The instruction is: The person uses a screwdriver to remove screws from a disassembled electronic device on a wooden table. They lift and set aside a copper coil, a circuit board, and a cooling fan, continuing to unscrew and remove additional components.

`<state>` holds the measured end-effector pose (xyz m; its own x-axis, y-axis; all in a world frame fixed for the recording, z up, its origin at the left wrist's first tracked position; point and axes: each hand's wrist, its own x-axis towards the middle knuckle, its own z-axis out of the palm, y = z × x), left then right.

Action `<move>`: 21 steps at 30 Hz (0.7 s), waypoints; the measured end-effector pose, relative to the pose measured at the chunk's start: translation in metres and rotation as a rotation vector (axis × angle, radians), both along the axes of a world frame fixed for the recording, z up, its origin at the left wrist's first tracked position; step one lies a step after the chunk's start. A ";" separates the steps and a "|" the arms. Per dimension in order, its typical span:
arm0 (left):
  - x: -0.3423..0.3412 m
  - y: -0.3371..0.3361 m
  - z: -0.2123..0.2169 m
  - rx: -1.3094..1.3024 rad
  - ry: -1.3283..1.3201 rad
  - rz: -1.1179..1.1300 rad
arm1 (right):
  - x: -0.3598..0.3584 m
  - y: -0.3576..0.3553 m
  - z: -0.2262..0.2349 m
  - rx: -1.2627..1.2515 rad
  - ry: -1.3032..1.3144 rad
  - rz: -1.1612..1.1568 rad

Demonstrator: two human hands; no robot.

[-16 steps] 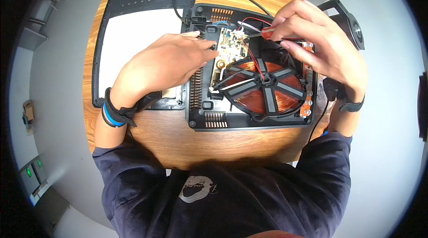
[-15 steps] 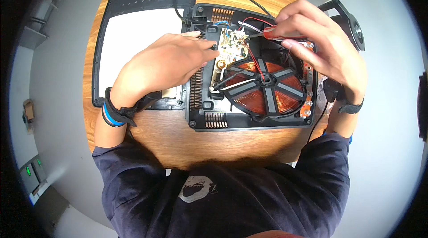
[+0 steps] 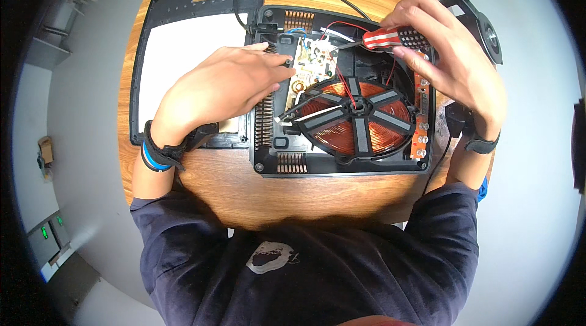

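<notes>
Screwdriver with a red-and-white striped handle [image 3: 379,39] sits beyond the round copper coil with black spokes [image 3: 390,115], and the right hand [image 3: 455,63] has it, thumb and curled fingers pinching the grip, the far fingers partly lost behind the knuckles. Its dark shaft slants left toward the pale, component-packed circuit board [image 3: 314,63], up and left of the coil, but whether the tip touches anything there is too small to tell. Over to the coil's left, the left hand [image 3: 235,79] lies palm down, fingers stretched out and slightly apart, fingertips at the board's near side; the palm is out of sight, so what it presses on cannot be told. Around the coil runs the open black plastic casing [image 3: 342,169], its left vents partly covered by that hand. Farther left of the coil, the dark-framed white panel [image 3: 183,57] is half hidden by hand and wrist. Right of the coil stands the narrow orange strip board [image 3: 420,137], its upper end close under the right hand, its finer parts hard to make out.
</notes>
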<state>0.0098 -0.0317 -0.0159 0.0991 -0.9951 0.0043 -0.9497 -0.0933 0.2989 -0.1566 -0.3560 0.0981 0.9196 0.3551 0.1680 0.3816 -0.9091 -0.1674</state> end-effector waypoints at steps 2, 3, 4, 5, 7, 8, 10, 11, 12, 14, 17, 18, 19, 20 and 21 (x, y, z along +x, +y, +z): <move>0.001 -0.001 0.002 0.023 0.002 -0.003 | -0.003 0.004 -0.005 -0.009 -0.020 -0.118; 0.000 -0.001 0.003 0.022 0.003 0.004 | -0.005 0.005 -0.006 -0.048 -0.027 -0.186; -0.001 -0.001 0.004 0.022 0.004 0.010 | -0.005 0.006 -0.007 -0.087 -0.035 -0.254; -0.002 -0.001 0.005 0.021 0.005 0.017 | -0.004 0.005 -0.003 -0.073 0.003 -0.136; 0.000 -0.001 0.002 0.022 0.010 0.006 | 0.002 -0.002 0.008 -0.047 0.079 0.102; 0.001 -0.001 0.001 0.022 0.012 0.000 | 0.002 -0.005 0.007 -0.047 0.100 0.138; 0.002 -0.002 0.001 0.024 0.010 -0.006 | 0.000 -0.009 0.005 -0.043 0.128 0.158; 0.002 -0.003 0.000 0.024 0.009 -0.011 | -0.002 -0.009 0.004 -0.037 0.135 0.143; 0.001 -0.003 0.002 0.030 0.007 -0.003 | -0.004 -0.005 0.003 -0.019 0.126 0.087; -0.001 -0.005 0.005 0.041 0.003 0.011 | -0.008 0.006 0.002 -0.024 0.091 -0.076; -0.003 0.005 0.003 0.052 -0.017 0.040 | 0.005 0.009 0.000 -0.053 0.221 -0.214; -0.002 0.002 0.003 0.049 -0.014 0.029 | 0.004 0.006 0.001 -0.050 0.230 -0.232; -0.001 -0.002 0.003 0.047 -0.012 0.018 | 0.004 0.002 0.005 -0.109 0.150 -0.128; 0.000 -0.004 0.003 0.044 -0.010 0.009 | 0.004 -0.001 0.011 -0.169 0.072 -0.021; 0.000 -0.004 0.001 0.027 -0.016 0.006 | 0.004 -0.003 0.013 -0.224 -0.009 0.094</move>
<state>0.0100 -0.0360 -0.0145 0.1056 -0.9942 -0.0213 -0.9537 -0.1073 0.2809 -0.1521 -0.3588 0.1116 0.8794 0.4687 0.0835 0.4672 -0.8833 0.0380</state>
